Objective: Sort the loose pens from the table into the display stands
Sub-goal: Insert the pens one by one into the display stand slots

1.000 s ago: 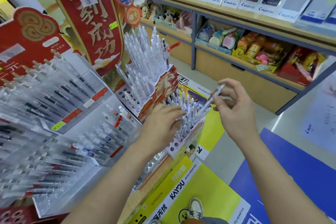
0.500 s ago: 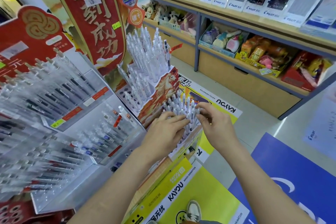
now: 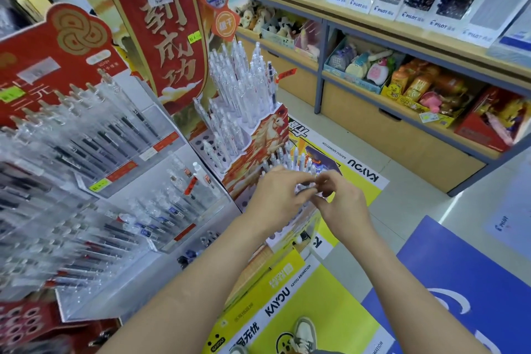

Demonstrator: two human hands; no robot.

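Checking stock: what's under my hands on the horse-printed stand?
White pens stand upright in the front tier of the stand, poking out past the left hand and right hand. Slots directly beneath, and anything pinched, are covered.

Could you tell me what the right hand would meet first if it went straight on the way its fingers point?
Most likely the left hand, whose fingertips sit just ahead of the right hand. Just past them are the upright white pens. Depth is unclear, so the hands may already touch.
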